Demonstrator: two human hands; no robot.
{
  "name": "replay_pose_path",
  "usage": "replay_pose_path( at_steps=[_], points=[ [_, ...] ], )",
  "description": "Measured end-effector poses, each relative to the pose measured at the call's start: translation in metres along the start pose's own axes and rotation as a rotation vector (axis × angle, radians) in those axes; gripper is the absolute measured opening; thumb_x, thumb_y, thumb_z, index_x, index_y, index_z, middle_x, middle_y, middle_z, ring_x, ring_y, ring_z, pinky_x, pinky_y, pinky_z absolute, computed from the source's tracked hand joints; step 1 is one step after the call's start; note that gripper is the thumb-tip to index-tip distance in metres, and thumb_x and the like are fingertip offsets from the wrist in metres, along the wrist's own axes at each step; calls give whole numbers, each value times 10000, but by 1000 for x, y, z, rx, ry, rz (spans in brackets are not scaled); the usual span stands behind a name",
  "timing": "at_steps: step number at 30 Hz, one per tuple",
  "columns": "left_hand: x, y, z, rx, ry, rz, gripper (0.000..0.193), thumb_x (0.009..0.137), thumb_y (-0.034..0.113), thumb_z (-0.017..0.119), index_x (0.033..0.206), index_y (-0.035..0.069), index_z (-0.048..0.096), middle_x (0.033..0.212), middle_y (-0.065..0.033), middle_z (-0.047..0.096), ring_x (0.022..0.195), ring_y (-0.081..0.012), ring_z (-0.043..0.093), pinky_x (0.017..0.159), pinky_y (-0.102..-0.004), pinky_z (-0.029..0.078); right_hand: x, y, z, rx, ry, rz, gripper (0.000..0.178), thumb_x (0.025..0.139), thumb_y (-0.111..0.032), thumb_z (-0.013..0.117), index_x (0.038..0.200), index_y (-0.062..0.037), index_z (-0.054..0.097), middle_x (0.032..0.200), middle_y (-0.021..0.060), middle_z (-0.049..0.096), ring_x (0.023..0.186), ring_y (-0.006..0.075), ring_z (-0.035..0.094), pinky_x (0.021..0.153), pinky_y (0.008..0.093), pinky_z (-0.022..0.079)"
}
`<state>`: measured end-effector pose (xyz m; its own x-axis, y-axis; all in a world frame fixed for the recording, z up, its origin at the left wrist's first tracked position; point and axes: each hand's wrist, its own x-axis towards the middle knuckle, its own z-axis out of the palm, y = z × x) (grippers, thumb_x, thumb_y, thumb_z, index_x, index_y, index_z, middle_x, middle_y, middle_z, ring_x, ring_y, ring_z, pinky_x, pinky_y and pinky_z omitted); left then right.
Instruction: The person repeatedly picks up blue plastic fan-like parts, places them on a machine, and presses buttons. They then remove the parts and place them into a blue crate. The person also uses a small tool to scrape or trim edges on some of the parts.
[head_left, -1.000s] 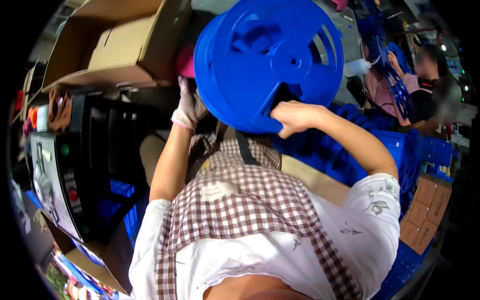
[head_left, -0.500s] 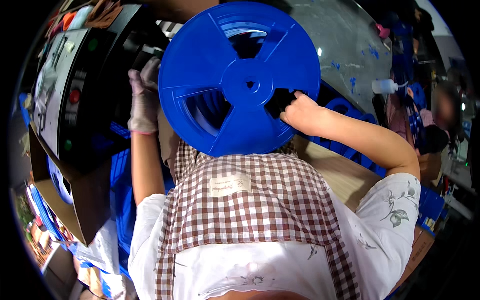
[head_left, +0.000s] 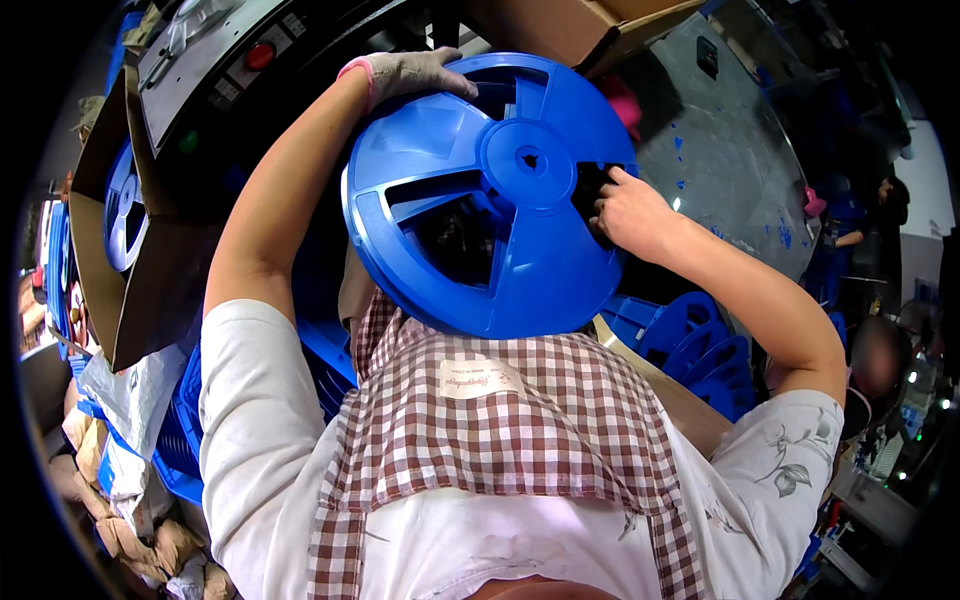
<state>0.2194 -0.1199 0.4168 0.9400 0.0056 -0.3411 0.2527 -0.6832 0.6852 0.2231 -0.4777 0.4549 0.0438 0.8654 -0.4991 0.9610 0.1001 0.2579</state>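
Note:
A large blue plastic reel (head_left: 440, 290) stands tilted in front of my checked apron, its round face with wedge-shaped cutouts toward me. My left hand (head_left: 410, 78), in a light glove with a pink cuff, grips the reel's upper left rim. Part of its fingers goes behind the edge. On the other side, my bare right hand (head_left: 635, 213) is closed on the reel at the right cutout. Some of its fingertips are hidden inside the opening.
Several blue reels (head_left: 700, 345) lean together at the lower right, beside a wooden board. A grey tabletop (head_left: 730, 150) with blue scraps lies beyond. To the left stand a machine panel with a red button (head_left: 260, 56) and an open cardboard box (head_left: 120, 290).
My left hand has gone from beside the reel up onto its upper left rim. The reel has tilted and turned slightly, with my right hand still at its cutout. The view has shifted.

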Motion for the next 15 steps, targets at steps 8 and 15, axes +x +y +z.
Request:
replay_pose_path(
  at_steps=[8, 15],
  points=[
    [-23, -62, -10, -179, -190, -98, 660, 660, 380, 776, 1203, 79, 553, 968, -126, 635, 943, -276, 628, 926, -453, 495, 41, -8, -44, -184, -184, -98, 117, 784, -148, 614, 774, -159, 730, 769, -3, 661, 929, 178, 596, 1050, 348, 318],
    [-9, -55, 3, -368, -128, 87, 660, 689, 318, 790, 1251, 72, 546, 867, -70, 644, 849, -212, 629, 850, -432, 533, -6, -6, -41, -23, 230, 77, 223, 802, -153, 608, 1002, -93, 687, 1180, 90, 594, 1141, 221, 520, 1047, 332, 332]
  ],
)
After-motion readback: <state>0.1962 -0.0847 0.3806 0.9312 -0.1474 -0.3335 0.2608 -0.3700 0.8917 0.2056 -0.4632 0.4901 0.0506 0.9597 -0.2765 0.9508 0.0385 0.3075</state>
